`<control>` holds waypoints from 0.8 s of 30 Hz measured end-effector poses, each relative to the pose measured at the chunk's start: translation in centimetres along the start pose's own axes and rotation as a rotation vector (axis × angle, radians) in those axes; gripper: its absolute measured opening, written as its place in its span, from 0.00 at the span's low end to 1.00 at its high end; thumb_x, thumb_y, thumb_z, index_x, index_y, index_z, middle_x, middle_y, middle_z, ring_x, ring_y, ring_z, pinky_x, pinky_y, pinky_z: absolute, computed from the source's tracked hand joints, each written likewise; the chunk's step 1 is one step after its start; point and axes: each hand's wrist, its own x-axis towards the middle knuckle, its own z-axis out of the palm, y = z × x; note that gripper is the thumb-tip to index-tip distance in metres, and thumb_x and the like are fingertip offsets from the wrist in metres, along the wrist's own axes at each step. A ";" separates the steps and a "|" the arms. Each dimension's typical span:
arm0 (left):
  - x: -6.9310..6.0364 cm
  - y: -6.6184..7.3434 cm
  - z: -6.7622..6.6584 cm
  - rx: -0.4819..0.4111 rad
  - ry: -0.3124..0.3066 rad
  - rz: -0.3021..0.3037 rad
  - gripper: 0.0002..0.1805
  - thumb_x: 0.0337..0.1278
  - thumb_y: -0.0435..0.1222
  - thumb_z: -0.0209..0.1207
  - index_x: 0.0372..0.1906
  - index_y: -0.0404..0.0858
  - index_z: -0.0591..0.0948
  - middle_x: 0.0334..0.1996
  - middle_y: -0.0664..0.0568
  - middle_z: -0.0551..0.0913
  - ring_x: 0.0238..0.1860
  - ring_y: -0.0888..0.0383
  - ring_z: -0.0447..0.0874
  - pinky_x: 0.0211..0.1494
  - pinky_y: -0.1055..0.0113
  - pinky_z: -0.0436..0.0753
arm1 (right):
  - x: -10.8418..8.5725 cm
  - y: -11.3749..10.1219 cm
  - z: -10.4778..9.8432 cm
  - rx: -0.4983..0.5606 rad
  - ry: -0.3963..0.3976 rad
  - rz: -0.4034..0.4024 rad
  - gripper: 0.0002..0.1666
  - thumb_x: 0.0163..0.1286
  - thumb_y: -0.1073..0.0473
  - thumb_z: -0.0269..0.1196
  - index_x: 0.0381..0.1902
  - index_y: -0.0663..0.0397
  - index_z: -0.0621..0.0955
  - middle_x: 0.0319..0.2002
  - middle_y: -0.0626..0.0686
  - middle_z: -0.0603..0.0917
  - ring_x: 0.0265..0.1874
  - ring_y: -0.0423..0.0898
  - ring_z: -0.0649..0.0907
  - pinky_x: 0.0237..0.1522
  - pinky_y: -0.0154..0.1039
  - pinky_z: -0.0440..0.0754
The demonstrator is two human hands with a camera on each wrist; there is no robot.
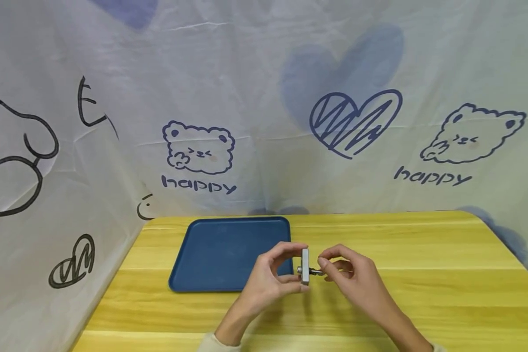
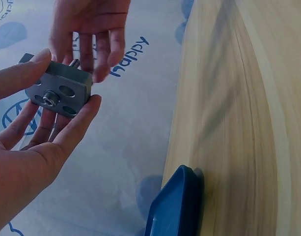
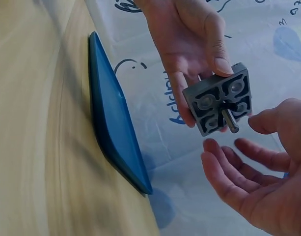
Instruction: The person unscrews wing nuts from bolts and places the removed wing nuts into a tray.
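Observation:
My left hand point(image 1: 268, 278) grips a grey metal block point(image 1: 305, 266) by its edges, thumb on one side and fingers on the other, above the table. In the left wrist view the block point(image 2: 62, 88) shows several holes and a round bolt head point(image 2: 51, 98) on its face. From the opposite, ribbed face, a threaded bolt shank point(image 3: 230, 120) sticks out in the right wrist view. Beside that shank is my right hand point(image 1: 356, 274), its fingers bent and apart; in the right wrist view a gap shows between the fingers and the bolt.
A blue tray point(image 1: 229, 254) lies on the wooden table point(image 1: 422, 274), to the left and behind the block. White cloth with bear and heart drawings point(image 1: 264, 98) hangs behind the table and along its left side.

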 end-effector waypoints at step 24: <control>-0.1 -0.2 0.3 0.021 -0.031 0.021 0.38 0.44 0.15 0.72 0.64 0.39 0.80 0.61 0.42 0.75 0.66 0.48 0.74 0.58 0.52 0.87 | 0.0 0.5 0.3 0.188 -0.177 0.017 0.11 0.72 0.66 0.66 0.48 0.68 0.81 0.46 0.64 0.82 0.40 0.56 0.89 0.41 0.51 0.91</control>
